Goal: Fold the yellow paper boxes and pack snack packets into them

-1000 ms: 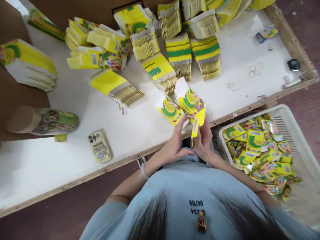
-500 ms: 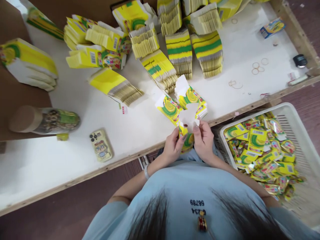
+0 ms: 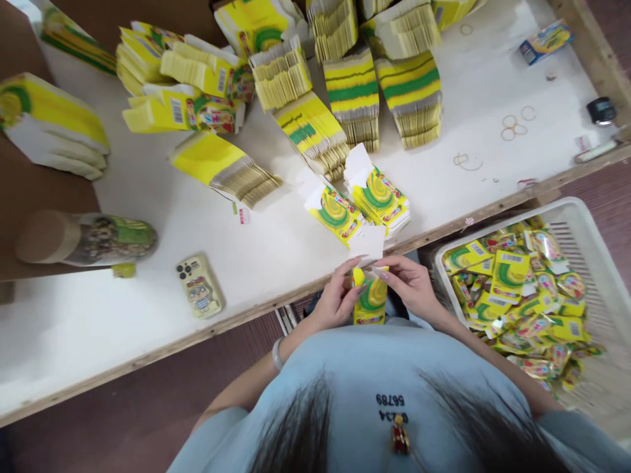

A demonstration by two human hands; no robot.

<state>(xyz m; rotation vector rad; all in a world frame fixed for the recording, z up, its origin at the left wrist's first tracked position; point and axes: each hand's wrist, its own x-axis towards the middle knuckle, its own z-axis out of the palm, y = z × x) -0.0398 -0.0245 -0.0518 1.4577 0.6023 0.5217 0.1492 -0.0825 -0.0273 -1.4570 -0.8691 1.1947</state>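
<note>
Between my hands, just off the table's front edge, is a small yellow-and-green carton with its white flap standing up at the top. My left hand pinches the carton's left side between thumb and fingers. At the upper right of the carton, my right hand is closed on its top edge and side flap. Beyond them on the table lie two small stacks of flat printed cartons, a left stack and a right stack, white flaps pointing away.
A pale plastic basket holding many yellow packets stands at the right. Fanned bundles of flat cartons fill the back of the white table. A phone, a jar, a blue box and rubber bands lie about.
The carton has come down towards my body and turned upright, showing its printed front. My right hand has shifted slightly right, its fingers now across the carton's top edge.
</note>
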